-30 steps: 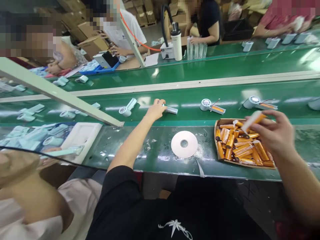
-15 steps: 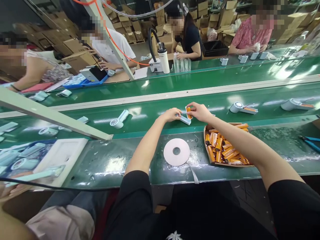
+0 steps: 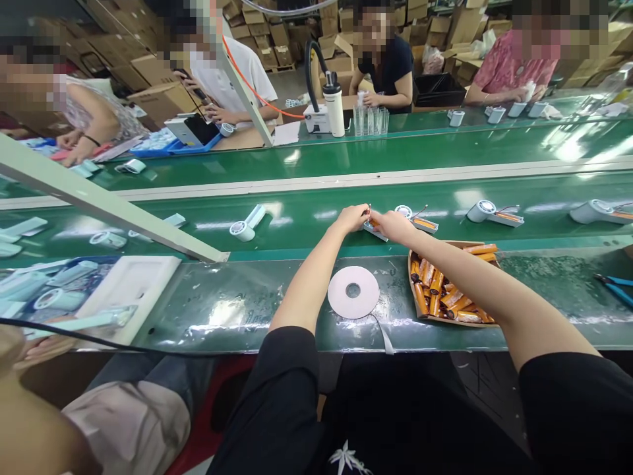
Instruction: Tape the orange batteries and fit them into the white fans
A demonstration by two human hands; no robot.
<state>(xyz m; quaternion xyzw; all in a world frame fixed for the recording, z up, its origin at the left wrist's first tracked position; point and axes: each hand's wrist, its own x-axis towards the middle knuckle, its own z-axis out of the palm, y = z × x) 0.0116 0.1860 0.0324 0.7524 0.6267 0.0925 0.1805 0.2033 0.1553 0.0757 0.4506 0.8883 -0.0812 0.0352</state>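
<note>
1. Drawn closer together since half a second ago, our left hand (image 3: pixel 355 218) and our right hand (image 3: pixel 393 225) now nearly meet at the fingertips; the orange cell (image 3: pixel 374 223), then in plain sight, is mostly hidden between them.
2. Our left grip curls over the covered end of a pale-blue housing (image 3: pixel 378 233); we cannot tell whether it is closed on it.
3. Our right fingertips touch the orange cell from the other side; overlap keeps us from telling whether this grip is closed.
4. We locate the housing on the green conveyor belt (image 3: pixel 301 221), the end of its handle showing below the fingers.
5. Just right of our hands lies a fitted unit (image 3: pixel 426 225), its handle filled with orange; we find another fitted unit (image 3: pixel 481 211) farther right and an unfilled unit (image 3: pixel 242 229) well apart to the left.
6. On the worktop (image 3: pixel 284 284) nearest us, we see a pale flat roll (image 3: pixel 339 300) with a loose strip (image 3: pixel 384 336) trailing over the edge.
7. Beneath our right forearm stands a cardboard box (image 3: pixel 448 322) of orange cylinders (image 3: pixel 436 282); blue-handled pliers (image 3: pixel 618 288) lie at the far right.
</note>
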